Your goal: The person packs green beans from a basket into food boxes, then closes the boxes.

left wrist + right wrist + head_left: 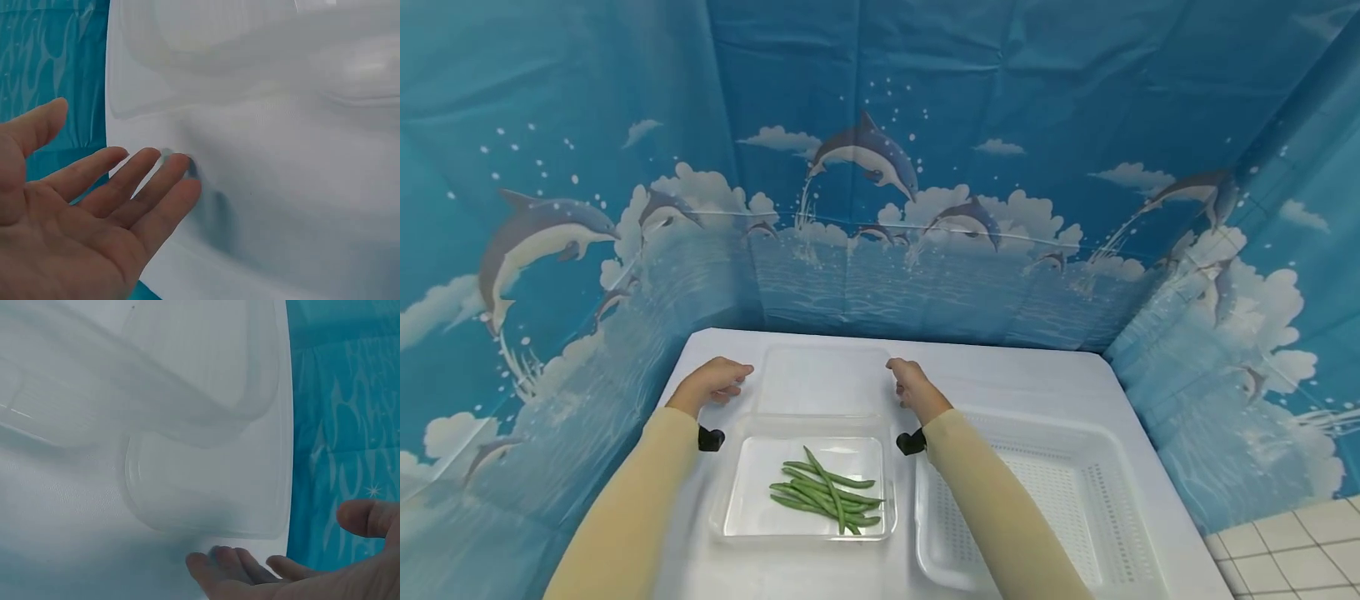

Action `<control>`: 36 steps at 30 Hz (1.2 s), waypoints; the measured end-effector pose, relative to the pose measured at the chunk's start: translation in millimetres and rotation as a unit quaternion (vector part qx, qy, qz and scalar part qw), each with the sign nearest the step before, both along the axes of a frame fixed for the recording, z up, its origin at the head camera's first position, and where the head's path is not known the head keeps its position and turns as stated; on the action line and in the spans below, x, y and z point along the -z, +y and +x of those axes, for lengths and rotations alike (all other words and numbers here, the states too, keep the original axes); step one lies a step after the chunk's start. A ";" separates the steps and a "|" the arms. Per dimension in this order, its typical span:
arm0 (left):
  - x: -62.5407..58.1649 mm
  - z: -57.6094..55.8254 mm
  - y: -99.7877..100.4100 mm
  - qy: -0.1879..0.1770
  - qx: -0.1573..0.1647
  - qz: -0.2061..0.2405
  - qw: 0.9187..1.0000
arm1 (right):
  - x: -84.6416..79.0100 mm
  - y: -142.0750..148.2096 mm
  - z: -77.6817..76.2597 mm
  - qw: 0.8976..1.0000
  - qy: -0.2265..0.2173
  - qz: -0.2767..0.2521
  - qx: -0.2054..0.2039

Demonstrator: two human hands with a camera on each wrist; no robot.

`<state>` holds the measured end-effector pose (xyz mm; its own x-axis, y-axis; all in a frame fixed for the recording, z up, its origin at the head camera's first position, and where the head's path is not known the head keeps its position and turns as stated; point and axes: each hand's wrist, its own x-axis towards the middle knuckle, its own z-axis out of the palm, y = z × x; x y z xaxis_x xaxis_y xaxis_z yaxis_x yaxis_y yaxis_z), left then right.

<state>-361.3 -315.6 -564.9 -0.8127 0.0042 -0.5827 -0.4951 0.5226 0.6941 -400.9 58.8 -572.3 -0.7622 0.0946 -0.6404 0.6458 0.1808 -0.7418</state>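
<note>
My left hand [715, 382] hovers over the white table at the left edge of a flat translucent sheet, perhaps a lid [823, 379]. My right hand [916, 387] is at that sheet's right edge. Neither hand holds anything. In the left wrist view, the left hand [94, 219] has its palm up and its fingers apart. Loosely bent fingers show on the right hand [275, 569] in the right wrist view. Nearer to me than the sheet stands a clear plastic container [752, 475] with a small heap of green beans [831, 493] inside.
A white perforated basket [1075, 508] stands on the right of the table [1000, 379], partly covered by my right forearm. Blue dolphin-print curtains [925, 283] enclose the table at the back and sides. White tiles [1292, 542] show at the lower right.
</note>
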 end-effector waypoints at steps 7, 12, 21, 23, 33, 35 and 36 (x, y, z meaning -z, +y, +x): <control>4.9 -4.4 17.6 -0.009 -0.022 -0.013 1.000 | -4.3 -3.9 11.2 1.000 -0.022 0.015 -0.013; 7.7 1.1 23.5 -0.002 -0.039 -0.056 0.998 | -0.8 -3.4 16.6 0.999 -0.003 0.040 -0.019; -10.8 13.6 24.1 0.087 -0.126 -0.033 0.988 | 4.0 10.0 18.4 0.998 0.050 0.031 0.004; -18.6 17.0 24.4 0.106 -0.145 -0.040 0.983 | 0.5 11.6 18.8 0.998 0.054 0.016 0.004; -53.1 48.7 25.7 0.233 -0.211 0.023 0.949 | -36.8 21.5 35.4 0.989 0.145 -0.015 -0.011; -61.4 56.7 25.2 0.253 -0.213 0.060 0.942 | -47.5 25.9 40.9 0.983 0.173 -0.061 -0.018; -65.6 60.8 24.8 0.259 -0.210 0.073 0.940 | -53.0 27.9 43.7 0.979 0.185 -0.083 -0.021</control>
<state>-300.6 -290.9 -499.3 -0.9349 -0.3318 -0.1260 -0.2117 0.2363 0.9483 -357.3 86.7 -519.3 -0.9458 -0.0242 -0.3240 0.3222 0.0583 -0.9449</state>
